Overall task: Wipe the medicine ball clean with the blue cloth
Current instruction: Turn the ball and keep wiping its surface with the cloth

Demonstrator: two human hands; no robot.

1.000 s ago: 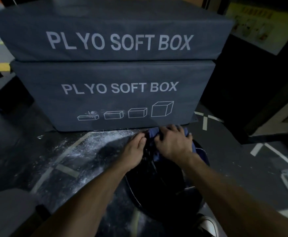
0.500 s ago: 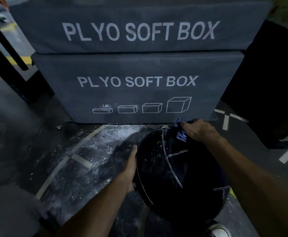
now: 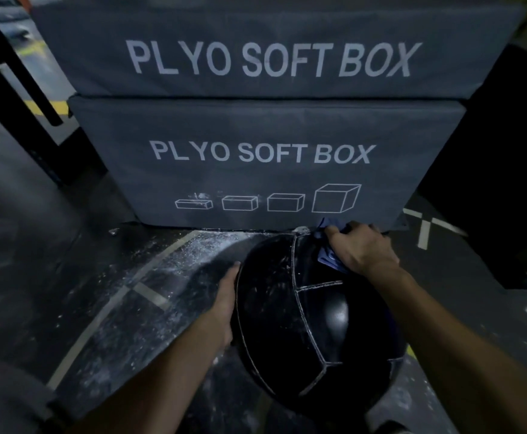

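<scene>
A large black medicine ball with pale seams and white dust specks sits low in the middle of the head view, in front of the boxes. My right hand grips a bunched blue cloth against the ball's upper far right side; most of the cloth is hidden under the hand. My left hand lies flat against the ball's left side, fingers straight, steadying it.
Two stacked grey soft plyo boxes stand just behind the ball. White powder is scattered on the dark floor to the left, which has pale tape lines. A black rack post leans at the far left.
A second ago both hands were together on the cloth at the ball's top. My left hand then dropped to the ball's left side, and the ball's seamed face now shows. Little changed in the last half second.
</scene>
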